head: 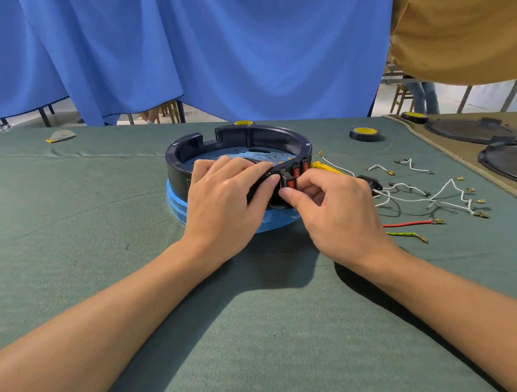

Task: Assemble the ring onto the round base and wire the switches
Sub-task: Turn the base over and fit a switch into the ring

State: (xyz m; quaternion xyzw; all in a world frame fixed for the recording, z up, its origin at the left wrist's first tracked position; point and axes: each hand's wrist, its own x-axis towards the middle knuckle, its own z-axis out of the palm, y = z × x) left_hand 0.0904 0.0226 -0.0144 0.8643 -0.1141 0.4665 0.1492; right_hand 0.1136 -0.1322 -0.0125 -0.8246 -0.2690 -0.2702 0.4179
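On green cloth (92,227), right hand (339,211) pinches switch (289,181) against ring (178,168).

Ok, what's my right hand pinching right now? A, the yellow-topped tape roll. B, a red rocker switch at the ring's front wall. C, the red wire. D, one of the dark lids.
B: the right hand pinches a red rocker switch at the front wall of the black ring, which the left hand holds steady; the red wire lies off to the side, touched by neither hand.
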